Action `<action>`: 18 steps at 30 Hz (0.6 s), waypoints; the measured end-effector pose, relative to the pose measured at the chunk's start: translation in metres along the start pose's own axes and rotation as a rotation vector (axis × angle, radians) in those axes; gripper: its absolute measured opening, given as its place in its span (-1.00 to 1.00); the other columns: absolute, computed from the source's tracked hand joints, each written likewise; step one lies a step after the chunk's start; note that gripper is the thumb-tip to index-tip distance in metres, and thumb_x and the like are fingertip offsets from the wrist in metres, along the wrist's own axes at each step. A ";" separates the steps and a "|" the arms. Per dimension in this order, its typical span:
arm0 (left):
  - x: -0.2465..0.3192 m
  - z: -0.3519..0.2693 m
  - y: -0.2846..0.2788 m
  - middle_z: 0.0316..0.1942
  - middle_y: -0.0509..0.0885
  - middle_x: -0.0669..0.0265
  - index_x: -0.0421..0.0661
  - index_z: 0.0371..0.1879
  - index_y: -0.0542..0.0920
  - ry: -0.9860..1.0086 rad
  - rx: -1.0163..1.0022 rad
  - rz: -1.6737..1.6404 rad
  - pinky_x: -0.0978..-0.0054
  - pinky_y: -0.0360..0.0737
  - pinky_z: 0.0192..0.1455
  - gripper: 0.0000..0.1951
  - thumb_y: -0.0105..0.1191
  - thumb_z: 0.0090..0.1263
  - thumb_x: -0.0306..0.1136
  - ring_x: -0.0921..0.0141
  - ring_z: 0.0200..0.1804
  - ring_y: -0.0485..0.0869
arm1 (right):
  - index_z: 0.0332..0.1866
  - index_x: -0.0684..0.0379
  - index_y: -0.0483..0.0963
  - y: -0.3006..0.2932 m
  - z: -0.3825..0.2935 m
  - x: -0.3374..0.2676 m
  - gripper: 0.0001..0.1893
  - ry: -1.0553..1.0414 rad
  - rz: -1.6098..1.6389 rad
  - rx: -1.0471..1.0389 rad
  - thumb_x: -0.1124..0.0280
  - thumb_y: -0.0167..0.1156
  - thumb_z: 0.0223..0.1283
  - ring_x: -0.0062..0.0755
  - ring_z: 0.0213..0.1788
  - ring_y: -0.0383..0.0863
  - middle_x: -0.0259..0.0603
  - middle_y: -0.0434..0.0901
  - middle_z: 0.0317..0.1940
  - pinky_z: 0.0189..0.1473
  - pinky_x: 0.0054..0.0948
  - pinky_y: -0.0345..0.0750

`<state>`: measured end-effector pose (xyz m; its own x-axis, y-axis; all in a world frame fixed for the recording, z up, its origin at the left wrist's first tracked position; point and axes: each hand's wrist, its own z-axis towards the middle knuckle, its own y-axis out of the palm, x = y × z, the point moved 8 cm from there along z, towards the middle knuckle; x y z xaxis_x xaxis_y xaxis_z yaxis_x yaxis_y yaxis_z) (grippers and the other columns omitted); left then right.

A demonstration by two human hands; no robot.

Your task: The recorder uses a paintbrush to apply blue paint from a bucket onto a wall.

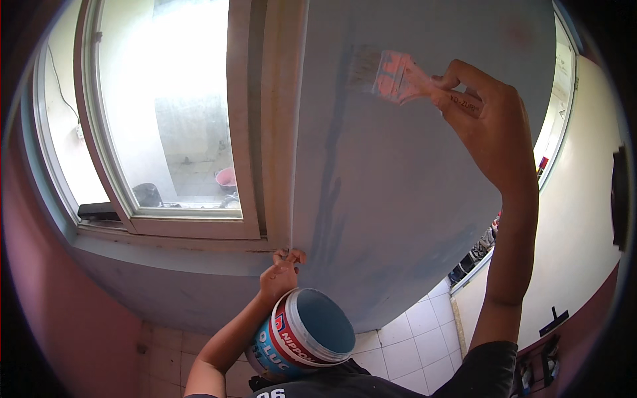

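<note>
My right hand (490, 107) grips the wooden handle of a flat paintbrush (398, 77), whose ferrule has pinkish paint marks. The bristles point left against or close before the grey-blue wall (398, 199), where darker wet-looking strokes run down. My left hand (279, 278) is at the lower corner of the window frame, fingers curled near the edge; whether it holds something small cannot be told. A Nippon paint bucket (298, 333) with blue-grey paint inside hangs or rests against my left forearm, tilted, close to my body.
A sliding window (186, 226) with a pale frame fills the left, its sill (174, 258) below. White floor tiles (423, 343) lie beneath. At right are a doorway and a cream wall (582, 164); a pink-red wall (64, 278) stands at far left.
</note>
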<state>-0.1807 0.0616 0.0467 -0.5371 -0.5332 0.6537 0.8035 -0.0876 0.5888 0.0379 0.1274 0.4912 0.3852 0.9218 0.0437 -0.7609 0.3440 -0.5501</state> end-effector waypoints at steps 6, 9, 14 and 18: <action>-0.005 -0.004 -0.009 -0.08 0.45 0.28 0.16 -0.09 0.44 -0.051 0.145 -0.010 0.47 0.24 0.08 -0.71 0.08 0.25 -0.11 0.44 -0.04 0.35 | -0.23 0.18 0.51 0.009 0.008 0.008 -0.87 0.038 -0.088 -0.050 0.43 0.31 0.27 -0.13 -0.06 0.78 -0.13 0.75 -0.25 -0.05 -0.36 0.69; -0.005 -0.004 -0.010 -0.03 0.45 0.25 0.19 -0.21 0.38 -0.029 0.059 0.019 0.35 0.08 0.24 -0.80 -0.06 0.28 -0.06 0.41 0.08 0.34 | -0.19 0.11 0.54 -0.002 0.008 0.011 -0.88 -0.032 -0.035 -0.010 0.37 0.32 0.26 -0.14 -0.09 0.79 -0.15 0.76 -0.28 -0.08 -0.35 0.70; -0.005 -0.003 -0.009 -0.05 0.45 0.27 0.18 -0.16 0.42 -0.066 0.098 0.017 0.42 0.17 0.14 -0.77 0.01 0.26 -0.09 0.42 0.02 0.34 | -0.19 0.11 0.53 -0.014 0.020 0.011 -0.85 -0.066 0.064 0.051 0.33 0.32 0.27 -0.17 -0.05 0.78 -0.19 0.75 -0.28 -0.05 -0.36 0.69; -0.003 -0.002 -0.008 -0.07 0.46 0.28 0.16 -0.13 0.46 -0.060 0.125 -0.035 0.46 0.23 0.06 -0.74 0.09 0.24 -0.12 0.44 -0.04 0.35 | -0.22 0.16 0.51 -0.002 0.033 0.007 -0.86 -0.093 -0.036 0.069 0.36 0.31 0.29 -0.40 -0.29 0.73 -0.25 0.72 -0.30 -0.13 -0.43 0.64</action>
<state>-0.1851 0.0622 0.0396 -0.5816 -0.4803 0.6566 0.7478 0.0023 0.6640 0.0251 0.1386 0.5202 0.3657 0.9200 0.1411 -0.7826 0.3861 -0.4884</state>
